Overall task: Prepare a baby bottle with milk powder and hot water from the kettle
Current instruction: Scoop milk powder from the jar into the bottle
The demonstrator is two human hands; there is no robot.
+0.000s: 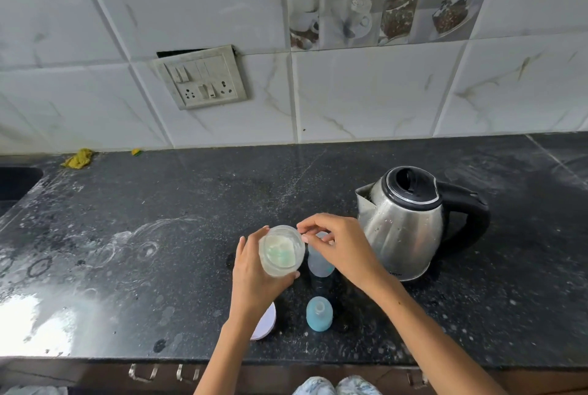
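Note:
My left hand (254, 280) grips a clear powder jar (281, 251), tilted so its open mouth faces me. Pale milk powder and a green scoop show inside. My right hand (337, 245) reaches over from the right, and its thumb and forefinger pinch at the jar's far right rim. Under that hand the translucent baby bottle (319, 264) stands upright on the black counter (159, 251), partly hidden. A blue bottle top (319, 314) stands nearer me. The steel kettle (404, 222) sits to the right, lid shut, spout pointing left and black handle to the right.
A white round lid (265, 322) lies on the counter under my left wrist. The counter has white smears and a bright glare patch at the left front. A sink edge (19, 181) and a yellow cloth (78, 159) are at the far left. A switchboard (200, 77) hangs on the tiled wall.

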